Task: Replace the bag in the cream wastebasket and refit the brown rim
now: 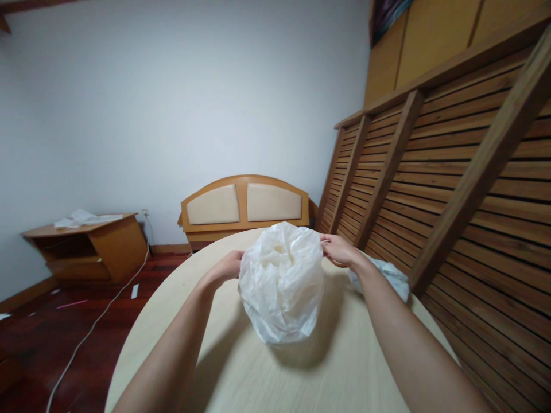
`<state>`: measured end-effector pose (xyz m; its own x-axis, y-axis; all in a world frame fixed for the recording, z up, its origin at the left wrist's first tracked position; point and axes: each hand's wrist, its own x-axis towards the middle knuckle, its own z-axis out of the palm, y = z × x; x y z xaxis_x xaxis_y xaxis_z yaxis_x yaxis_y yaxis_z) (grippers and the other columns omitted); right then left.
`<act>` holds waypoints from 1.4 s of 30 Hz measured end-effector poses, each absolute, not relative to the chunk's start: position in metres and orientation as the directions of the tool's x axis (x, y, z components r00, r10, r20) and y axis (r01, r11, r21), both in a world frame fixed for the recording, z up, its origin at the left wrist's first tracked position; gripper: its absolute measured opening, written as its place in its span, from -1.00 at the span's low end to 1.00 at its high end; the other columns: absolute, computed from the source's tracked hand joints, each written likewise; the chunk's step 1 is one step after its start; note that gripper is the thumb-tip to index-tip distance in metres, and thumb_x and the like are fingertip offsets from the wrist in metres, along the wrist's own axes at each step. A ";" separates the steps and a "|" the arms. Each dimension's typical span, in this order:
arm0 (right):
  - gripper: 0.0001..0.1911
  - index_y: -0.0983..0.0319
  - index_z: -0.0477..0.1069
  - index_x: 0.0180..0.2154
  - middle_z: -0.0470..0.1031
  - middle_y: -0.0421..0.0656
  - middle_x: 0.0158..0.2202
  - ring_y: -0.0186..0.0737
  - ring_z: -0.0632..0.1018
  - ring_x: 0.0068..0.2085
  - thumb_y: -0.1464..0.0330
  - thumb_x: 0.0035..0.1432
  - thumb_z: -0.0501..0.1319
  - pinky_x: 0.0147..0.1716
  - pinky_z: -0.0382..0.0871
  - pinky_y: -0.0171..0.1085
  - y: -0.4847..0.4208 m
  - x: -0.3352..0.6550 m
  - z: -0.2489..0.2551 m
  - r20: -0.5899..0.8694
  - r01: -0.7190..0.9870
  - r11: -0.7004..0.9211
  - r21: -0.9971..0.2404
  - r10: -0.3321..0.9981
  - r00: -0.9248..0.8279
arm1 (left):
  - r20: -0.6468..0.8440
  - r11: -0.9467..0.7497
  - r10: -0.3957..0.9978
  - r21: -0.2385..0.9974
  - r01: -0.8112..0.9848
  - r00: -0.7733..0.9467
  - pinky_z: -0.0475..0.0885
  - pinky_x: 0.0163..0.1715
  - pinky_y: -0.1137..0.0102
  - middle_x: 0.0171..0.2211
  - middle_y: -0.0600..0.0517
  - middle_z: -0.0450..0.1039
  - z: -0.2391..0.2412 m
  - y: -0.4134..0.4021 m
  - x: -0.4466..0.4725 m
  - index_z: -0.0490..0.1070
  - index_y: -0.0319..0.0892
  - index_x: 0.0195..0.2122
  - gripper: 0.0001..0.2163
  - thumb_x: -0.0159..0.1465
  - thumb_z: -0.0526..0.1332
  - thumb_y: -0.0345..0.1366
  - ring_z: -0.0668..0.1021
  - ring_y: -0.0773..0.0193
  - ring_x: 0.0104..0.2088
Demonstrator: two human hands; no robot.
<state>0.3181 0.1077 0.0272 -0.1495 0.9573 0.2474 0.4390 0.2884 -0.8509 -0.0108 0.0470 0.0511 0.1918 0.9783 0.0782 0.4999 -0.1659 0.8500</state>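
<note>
A crumpled white plastic bag, puffed out and round, is in front of me above the round table. Its gathered top faces up, and whatever it may contain is hidden. My left hand grips the bag's left side, with its fingertips out of sight behind the plastic. On the opposite side my right hand is closed on the bag's edge. A thin brownish curved strip shows just under the right fingers; I cannot make out what it belongs to. Beyond my right forearm lies a pale crumpled cloth or bag.
A slatted wooden panel leans along the table's right side. Behind the table stands a padded headboard. At left, a low wooden cabinet carries white sheets, and a cable runs across the dark red floor.
</note>
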 end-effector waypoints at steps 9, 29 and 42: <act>-0.72 0.31 0.52 -0.40 0.56 -0.10 -0.46 -0.30 0.49 -0.47 0.22 0.20 0.23 -0.49 0.33 -0.38 0.106 0.340 0.037 0.209 0.564 0.201 -0.801 0.977 -0.052 | 0.321 -0.253 0.946 0.809 0.531 -0.039 0.40 -0.29 0.34 -0.30 -0.09 0.59 0.064 0.051 -0.009 0.50 -0.26 -0.32 -0.53 0.12 0.15 0.11 0.57 0.08 -0.24; -0.83 0.31 0.60 -0.27 0.63 -0.08 -0.40 -0.21 0.57 -0.40 0.40 0.08 0.29 -0.41 0.36 -0.34 0.082 0.322 0.052 0.271 0.751 0.286 -0.596 0.951 -0.147 | 0.343 -0.256 0.938 0.592 0.764 0.049 0.36 -0.40 0.40 -0.38 -0.06 0.59 0.048 0.059 -0.013 0.50 -0.20 -0.40 -0.85 0.16 0.25 -0.23 0.58 0.17 -0.37; -0.64 0.23 0.59 -0.14 0.66 -0.08 -0.20 -0.11 0.62 -0.23 0.12 0.23 0.21 -0.23 0.45 -0.24 0.064 0.294 0.065 0.213 0.671 0.421 -0.610 0.903 -0.373 | 0.239 -0.318 0.948 0.683 0.658 0.210 0.37 -0.43 0.41 -0.28 -0.09 0.58 0.054 0.037 0.015 0.49 -0.22 -0.17 -0.67 0.19 0.24 -0.06 0.58 0.16 -0.34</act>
